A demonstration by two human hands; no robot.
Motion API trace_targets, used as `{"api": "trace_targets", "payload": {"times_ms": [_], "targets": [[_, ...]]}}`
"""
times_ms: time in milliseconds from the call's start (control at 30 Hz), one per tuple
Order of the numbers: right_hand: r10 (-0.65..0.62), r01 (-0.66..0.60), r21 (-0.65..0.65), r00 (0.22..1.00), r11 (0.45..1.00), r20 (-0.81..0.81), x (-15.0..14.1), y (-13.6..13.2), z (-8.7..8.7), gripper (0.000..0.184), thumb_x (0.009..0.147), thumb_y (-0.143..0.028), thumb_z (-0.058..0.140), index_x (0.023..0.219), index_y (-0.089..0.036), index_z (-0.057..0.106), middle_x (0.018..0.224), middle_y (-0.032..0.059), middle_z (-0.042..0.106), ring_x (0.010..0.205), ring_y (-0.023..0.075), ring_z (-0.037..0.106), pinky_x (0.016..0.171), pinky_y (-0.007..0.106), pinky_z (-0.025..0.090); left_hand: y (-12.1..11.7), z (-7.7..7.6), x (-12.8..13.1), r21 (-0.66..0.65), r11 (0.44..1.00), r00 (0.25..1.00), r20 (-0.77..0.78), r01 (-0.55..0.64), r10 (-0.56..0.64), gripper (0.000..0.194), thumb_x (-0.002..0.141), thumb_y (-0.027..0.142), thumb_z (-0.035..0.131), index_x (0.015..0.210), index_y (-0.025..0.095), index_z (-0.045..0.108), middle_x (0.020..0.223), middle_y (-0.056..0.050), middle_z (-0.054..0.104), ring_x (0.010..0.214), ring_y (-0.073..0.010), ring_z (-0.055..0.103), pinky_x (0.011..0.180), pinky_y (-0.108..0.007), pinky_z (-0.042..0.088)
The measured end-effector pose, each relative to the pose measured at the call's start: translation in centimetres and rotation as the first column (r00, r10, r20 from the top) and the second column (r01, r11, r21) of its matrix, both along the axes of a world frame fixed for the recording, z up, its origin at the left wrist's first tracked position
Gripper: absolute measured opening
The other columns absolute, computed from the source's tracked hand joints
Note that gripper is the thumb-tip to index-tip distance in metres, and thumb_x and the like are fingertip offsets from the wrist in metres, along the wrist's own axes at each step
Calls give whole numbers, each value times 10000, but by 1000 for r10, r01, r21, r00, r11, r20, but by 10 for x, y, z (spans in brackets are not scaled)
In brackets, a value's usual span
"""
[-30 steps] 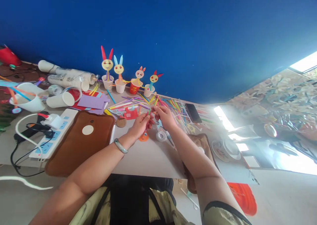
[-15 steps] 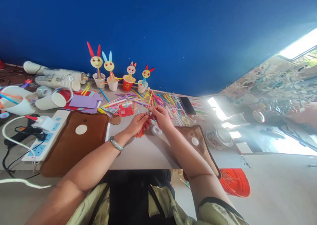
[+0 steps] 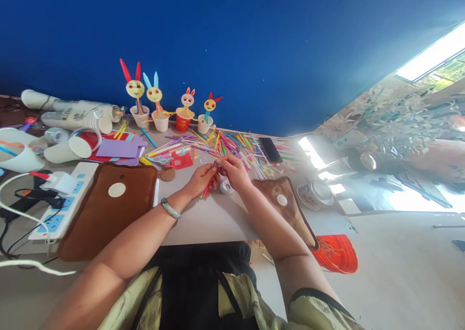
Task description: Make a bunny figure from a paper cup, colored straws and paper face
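My left hand [image 3: 204,179], with a pale green bangle [image 3: 170,208] on the wrist, is closed around a few thin red and green sticks [image 3: 205,192]. Their lower ends stick out below the fingers. My right hand [image 3: 234,171] pinches at the upper end of the same sticks, its fingertips touching those of the left. Exactly what lies between the right fingertips is hidden. A small clear tape roll [image 3: 226,186] rests on the table just under the right hand. Beyond both hands spreads a loose heap of coloured sticks [image 3: 236,145].
Several rabbit-faced figures in paper cups [image 3: 161,122] line the blue wall. Left are a brown pouch [image 3: 134,194], a power strip [image 3: 60,216], purple paper [image 3: 118,148] and stacked cups [image 3: 78,120]. To the right lie a phone [image 3: 271,149], another brown pouch [image 3: 290,213] and a red basket [image 3: 337,255].
Both hands stay together around the sticks, with slight finger movement. The orange patch seen below the left hand earlier no longer shows. The whole view has turned slightly.
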State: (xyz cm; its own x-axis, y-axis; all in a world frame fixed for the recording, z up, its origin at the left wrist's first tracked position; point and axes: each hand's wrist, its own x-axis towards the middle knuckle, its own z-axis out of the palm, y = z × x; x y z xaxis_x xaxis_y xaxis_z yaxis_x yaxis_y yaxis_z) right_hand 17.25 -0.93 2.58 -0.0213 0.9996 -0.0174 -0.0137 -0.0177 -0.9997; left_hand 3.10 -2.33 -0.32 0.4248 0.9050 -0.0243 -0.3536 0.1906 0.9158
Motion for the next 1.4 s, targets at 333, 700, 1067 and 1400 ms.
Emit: {"api": "trace_targets", "payload": {"times_ms": [333,700,1067,1400], "targets": [[0,-22,-100,976,995,-217,3,-12,-4,332,666,-381,834,625,-216,548,513,-81,488,466,73,431,473,227,347,-5,-5,6,31,999,1000,-20,23,-22,491,785,622,733,774,159,570,647,-3,626,476,-79,535,443,-209,391],[5,-50,-146,957,988,-291,2,-8,-6,407,654,-518,876,676,-204,618,519,-64,501,502,93,492,471,236,405,4,-14,2,95,995,999,-43,-8,13,503,813,648,697,828,156,593,660,-8,656,488,-86,563,474,-219,429],[75,-152,-215,941,965,-331,3,2,-15,389,674,-415,854,624,-218,522,497,-58,535,404,97,495,391,236,411,1,-9,2,109,994,995,-99,8,3,502,836,662,647,801,167,567,634,-9,632,474,-91,547,429,-217,378],[73,-147,-180,929,973,-364,4,-4,-16,389,668,-411,880,638,-213,546,514,-63,540,409,90,493,400,226,421,-2,-5,2,104,995,995,-101,0,11,520,814,682,655,754,176,546,623,-2,629,468,-92,533,434,-227,392]]}}
